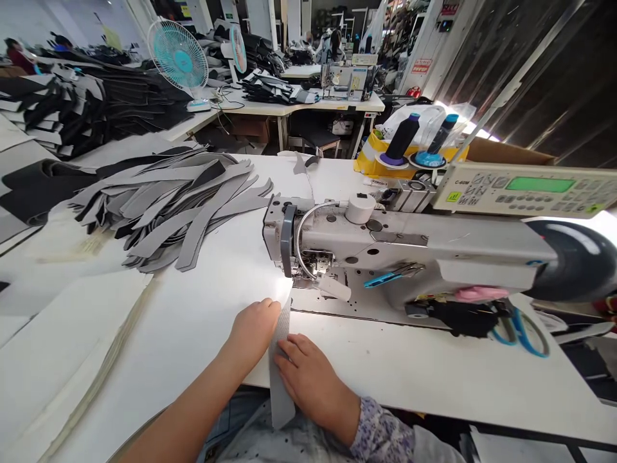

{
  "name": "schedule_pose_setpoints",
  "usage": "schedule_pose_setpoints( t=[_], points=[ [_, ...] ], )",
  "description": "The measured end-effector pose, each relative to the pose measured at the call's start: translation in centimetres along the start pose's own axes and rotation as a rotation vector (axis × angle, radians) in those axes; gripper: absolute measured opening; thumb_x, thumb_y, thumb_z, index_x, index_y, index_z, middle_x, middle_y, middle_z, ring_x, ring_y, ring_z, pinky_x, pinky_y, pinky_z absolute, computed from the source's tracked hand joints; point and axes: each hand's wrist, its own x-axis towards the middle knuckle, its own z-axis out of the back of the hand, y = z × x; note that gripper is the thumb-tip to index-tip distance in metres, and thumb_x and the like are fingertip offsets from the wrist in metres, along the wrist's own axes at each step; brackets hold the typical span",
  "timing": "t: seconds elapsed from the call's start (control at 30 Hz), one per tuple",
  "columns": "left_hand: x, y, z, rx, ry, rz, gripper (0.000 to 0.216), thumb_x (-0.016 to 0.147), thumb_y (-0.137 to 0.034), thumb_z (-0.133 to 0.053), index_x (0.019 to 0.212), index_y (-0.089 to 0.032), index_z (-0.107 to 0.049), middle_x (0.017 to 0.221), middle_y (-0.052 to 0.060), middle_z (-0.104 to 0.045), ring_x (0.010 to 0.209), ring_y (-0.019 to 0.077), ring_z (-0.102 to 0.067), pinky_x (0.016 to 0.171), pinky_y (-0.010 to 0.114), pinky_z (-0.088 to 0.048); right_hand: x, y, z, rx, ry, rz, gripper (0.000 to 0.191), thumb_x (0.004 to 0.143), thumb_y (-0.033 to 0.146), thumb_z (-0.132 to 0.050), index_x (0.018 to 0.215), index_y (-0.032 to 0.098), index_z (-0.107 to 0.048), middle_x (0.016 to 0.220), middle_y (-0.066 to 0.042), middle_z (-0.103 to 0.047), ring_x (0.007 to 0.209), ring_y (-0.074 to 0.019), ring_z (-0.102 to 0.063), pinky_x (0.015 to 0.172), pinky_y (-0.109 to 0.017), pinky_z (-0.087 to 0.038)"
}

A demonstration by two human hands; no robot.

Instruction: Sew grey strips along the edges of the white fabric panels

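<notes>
A grey fabric strip [282, 399] runs from the sewing machine [347, 231] toward my lap, its near end hanging over the table edge. My left hand [255, 331] is closed, pinching the strip's left side just in front of the machine head. Lower down, my right hand [313, 379] lies at the strip's right edge with its fingers curled onto it. The thumb of the right hand is mostly hidden. Under the machine head, the strip's far end is lost in bright lamp glare. To the left lies a loose pile of grey and black strips [168, 193].
A control panel [535, 190] and thread cones [402, 138] stand behind the machine. Blue-handled thread snips [385, 278] rest on the machine bed; blue-handled scissors [527, 334] lie at right. Large pale sheets [72, 347] cover the left side. A fan [178, 58] stands farther back.
</notes>
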Motion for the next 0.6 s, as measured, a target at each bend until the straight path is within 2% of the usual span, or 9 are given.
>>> schedule_pose_setpoints(
  t=[0.17,0.6],
  points=[
    [1.1,-0.3,0.3,0.019,0.008,-0.010,0.032,0.082,0.000,-0.037,0.091,-0.016,-0.063,0.089,0.008,-0.064,0.080,0.0197,-0.065,0.064,0.028,-0.044,0.3,-0.2,0.0,0.005,0.008,0.012,0.019,0.090,0.019,-0.061,0.108,0.016,-0.066,0.118,-0.009,-0.064,0.112,-0.0274,-0.055,0.102,-0.043,-0.046],
    [4.7,-0.8,0.3,-0.040,-0.062,-0.001,0.030,0.085,-0.003,-0.038,0.096,-0.016,-0.063,0.092,0.010,-0.065,0.081,0.0222,-0.067,0.065,0.030,-0.046,2.6,-1.4,0.5,-0.030,0.028,0.016,0.025,0.088,0.017,-0.063,0.113,0.014,-0.063,0.120,-0.011,-0.062,0.115,-0.0267,-0.053,0.102,-0.040,-0.044]
  ],
)
